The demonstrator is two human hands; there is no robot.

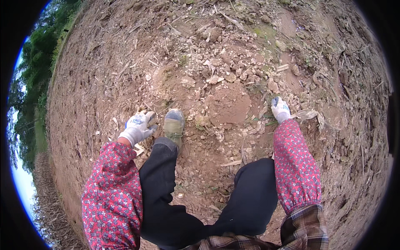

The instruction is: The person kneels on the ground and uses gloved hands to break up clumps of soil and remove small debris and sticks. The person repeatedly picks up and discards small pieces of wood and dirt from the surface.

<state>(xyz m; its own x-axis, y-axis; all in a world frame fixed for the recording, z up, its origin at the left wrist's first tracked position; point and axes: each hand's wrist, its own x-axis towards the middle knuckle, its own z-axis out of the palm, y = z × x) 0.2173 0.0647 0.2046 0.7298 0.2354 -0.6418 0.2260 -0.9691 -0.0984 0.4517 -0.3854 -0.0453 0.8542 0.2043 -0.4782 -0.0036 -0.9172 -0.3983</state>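
Observation:
My left hand [140,125], in a white work glove with blue on it, reaches down to the soil just left of my shoe [174,123]. Its thumb stands apart from the fingers, and some brownish bits show at the fingertips; whether it holds them cannot be told. My right hand [280,107], in a similar glove, is low over the ground beside green blades [271,122] and a dry leaf [307,115]. Its fingers are curled and partly hidden, so what lies within them cannot be seen. Between my hands lies a smooth patch of brown soil [229,103].
Clods [214,79], dry husks and stalk pieces [229,20] cover the uneven field around me. My bent legs in dark trousers [256,187] are below my hands. Green trees [34,62] line the field's edge at the far left.

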